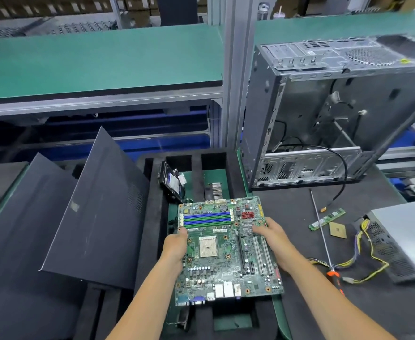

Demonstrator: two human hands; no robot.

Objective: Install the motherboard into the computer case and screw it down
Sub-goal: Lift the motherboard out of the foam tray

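**Motherboard held in both hands, case standing open**

The left hand grips the motherboard by its left edge, thumb on top; the right hand grips the right edge the same way. The board is level above a black foam tray, port side toward the person. The computer case stands on the table to the right and beyond, its open side facing the person. A long screwdriver, a memory stick and a power supply lie on the table's right.
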